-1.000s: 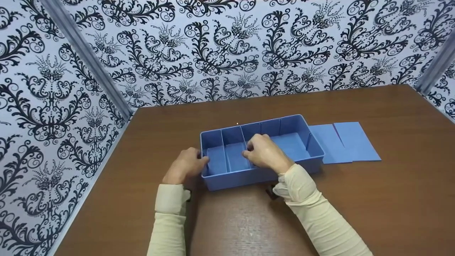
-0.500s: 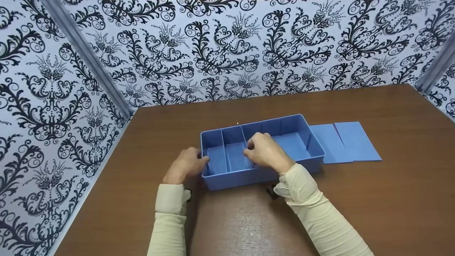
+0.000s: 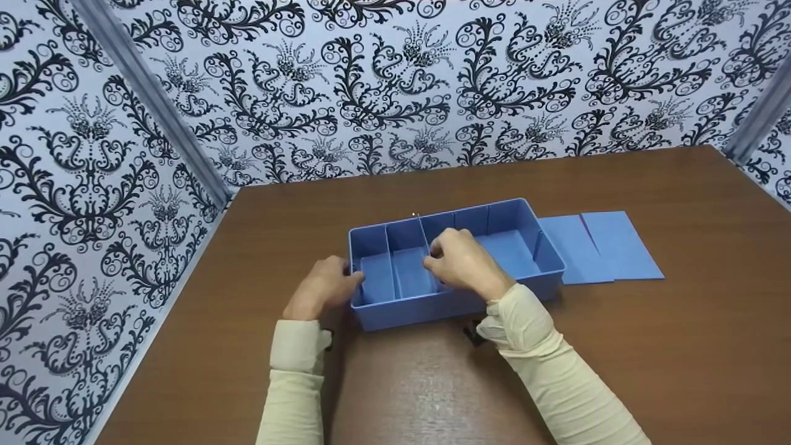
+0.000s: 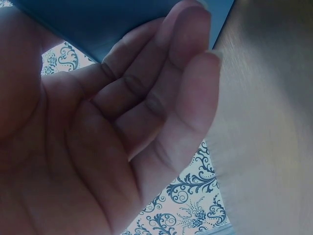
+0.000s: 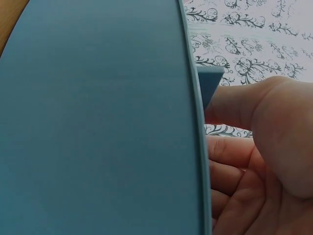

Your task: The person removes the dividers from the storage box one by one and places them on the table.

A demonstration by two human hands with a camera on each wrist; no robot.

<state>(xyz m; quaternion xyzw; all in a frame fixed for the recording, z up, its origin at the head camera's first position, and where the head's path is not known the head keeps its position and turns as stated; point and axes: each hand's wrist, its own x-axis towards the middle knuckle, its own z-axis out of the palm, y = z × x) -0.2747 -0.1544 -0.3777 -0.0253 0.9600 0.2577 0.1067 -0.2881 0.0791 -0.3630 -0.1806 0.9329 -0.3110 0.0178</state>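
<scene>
With the left hand (image 3: pixel 324 285) gripping the left end of the blue box (image 3: pixel 408 313) at the frame's centre and the right hand (image 3: pixel 465 264) pinching a divider (image 5: pixel 208 84) inside it, uneven downward pressure could tilt and jam the divider.

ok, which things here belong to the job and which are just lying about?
In the job:
box
divider held by the right hand
other divider, standing in the box
loose panels, untouched, probably spare dividers

Just surroundings:
table
patterned wall
</scene>
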